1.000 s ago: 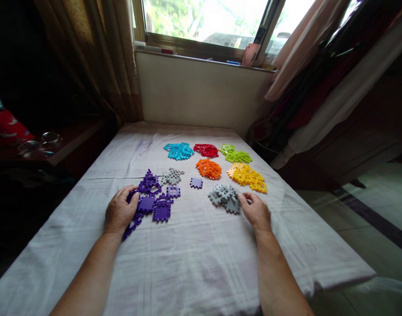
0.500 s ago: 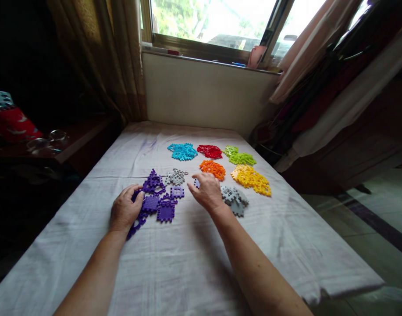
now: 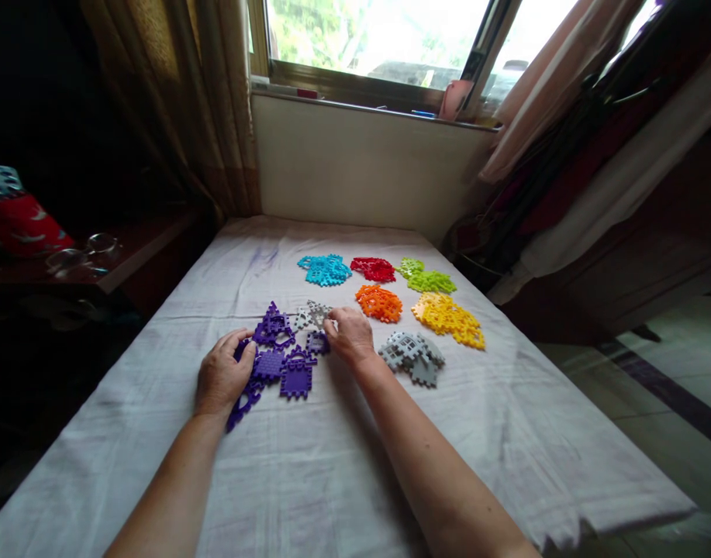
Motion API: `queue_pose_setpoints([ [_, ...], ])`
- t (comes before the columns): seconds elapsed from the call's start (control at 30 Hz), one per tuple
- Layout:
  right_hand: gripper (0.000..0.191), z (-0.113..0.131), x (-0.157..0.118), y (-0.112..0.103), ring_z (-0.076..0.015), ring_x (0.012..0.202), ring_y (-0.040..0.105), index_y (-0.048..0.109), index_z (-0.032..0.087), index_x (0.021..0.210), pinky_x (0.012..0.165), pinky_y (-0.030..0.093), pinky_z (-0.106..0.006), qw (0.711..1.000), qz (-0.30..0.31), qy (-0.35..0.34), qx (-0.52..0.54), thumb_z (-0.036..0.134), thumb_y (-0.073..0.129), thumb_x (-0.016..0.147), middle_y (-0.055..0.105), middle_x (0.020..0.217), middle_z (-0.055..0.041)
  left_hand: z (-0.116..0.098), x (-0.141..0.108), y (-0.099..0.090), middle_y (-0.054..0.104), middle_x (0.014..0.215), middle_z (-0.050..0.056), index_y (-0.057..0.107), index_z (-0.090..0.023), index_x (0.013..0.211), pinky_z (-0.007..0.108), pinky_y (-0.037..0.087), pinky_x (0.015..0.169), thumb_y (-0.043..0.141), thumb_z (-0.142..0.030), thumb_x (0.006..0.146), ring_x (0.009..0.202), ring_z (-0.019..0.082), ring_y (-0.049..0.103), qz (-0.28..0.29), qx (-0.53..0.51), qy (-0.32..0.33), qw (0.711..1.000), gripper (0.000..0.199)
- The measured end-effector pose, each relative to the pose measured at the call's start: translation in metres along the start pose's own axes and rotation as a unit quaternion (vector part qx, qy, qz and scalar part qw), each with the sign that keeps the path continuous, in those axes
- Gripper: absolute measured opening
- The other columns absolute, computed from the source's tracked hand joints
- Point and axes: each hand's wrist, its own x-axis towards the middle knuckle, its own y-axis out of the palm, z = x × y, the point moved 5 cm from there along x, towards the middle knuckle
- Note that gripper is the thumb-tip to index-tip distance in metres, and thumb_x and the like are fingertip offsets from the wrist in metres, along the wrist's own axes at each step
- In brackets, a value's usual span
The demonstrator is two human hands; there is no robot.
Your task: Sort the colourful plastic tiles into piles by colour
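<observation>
My left hand (image 3: 223,372) rests at the left edge of a pile of purple interlocking tiles (image 3: 267,363), fingers and thumb curved around a purple tile that is mostly hidden. My right hand (image 3: 350,333) is over the right side of this pile, fingers bent and closed at a small purple window tile (image 3: 316,342). How much of it they grip is partly hidden. Just behind the fingertips lies a small heap of light grey tiles (image 3: 312,314). To the right of my right wrist sits a larger heap of grey tiles (image 3: 416,356).
Farther back on the cloth-covered table (image 3: 506,434) are heaps of blue tiles (image 3: 325,270), red tiles (image 3: 374,269), lime green tiles (image 3: 430,280), orange tiles (image 3: 379,303) and yellow tiles (image 3: 448,318). Glasses (image 3: 84,257) lie on a dark side table at left.
My right hand has moved left, from beside the orange heap to the purple window tile. The purple piece seen at its fingertips no longer shows there. My left hand stays in place.
</observation>
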Motion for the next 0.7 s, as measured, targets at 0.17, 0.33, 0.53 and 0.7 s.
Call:
queue_pose_setpoints([
  [0.17,0.033,-0.082,-0.042,-0.035,-0.019,0.082,0.068,0.069,0.023,0.112,0.075,0.049,-0.028,0.977,-0.109,0.098,0.154,0.037,0.049,0.089,0.076,0.093,-0.004,-0.001,0.0,0.0,0.072,0.115,0.006,0.069,-0.023,0.099,0.036,0.049,0.101,0.049,-0.041,0.083,0.109,0.023,0.066,0.01,0.002,0.004,1.0,0.032],
  [0.33,0.044,-0.164,-0.079,-0.059,-0.0213,0.07,0.067,0.071,0.02,0.104,0.067,0.049,-0.031,0.936,-0.218,0.204,0.189,0.049,0.051,0.079,0.073,0.075,-0.0038,-0.002,0.0,0.0,0.072,0.113,0.006,0.069,-0.024,0.099,0.037,0.05,0.101,0.049,-0.041,0.083,0.107,0.024,0.066,0.006,0.003,0.009,1.0,0.031],
  [0.53,0.037,-0.176,-0.08,-0.052,-0.0201,0.076,0.064,0.073,0.022,0.1,0.073,0.049,-0.032,0.947,-0.202,0.22,0.119,0.043,0.05,0.08,0.073,0.09,-0.0055,-0.002,0.0,-0.002,0.073,0.111,0.005,0.07,-0.025,0.096,0.036,0.051,0.099,0.05,-0.042,0.083,0.105,0.024,0.067,0.004,0.0,0.008,1.0,0.029],
  [0.7,0.036,-0.163,-0.077,-0.056,-0.0239,0.093,0.062,0.073,0.018,0.106,0.086,0.047,-0.037,0.957,-0.225,0.182,0.034,0.036,0.05,0.085,0.07,0.106,-0.0119,0.001,-0.001,-0.001,0.072,0.112,0.005,0.07,-0.025,0.097,0.036,0.05,0.1,0.05,-0.042,0.083,0.106,0.024,0.066,0.006,-0.001,0.009,1.0,0.03],
])
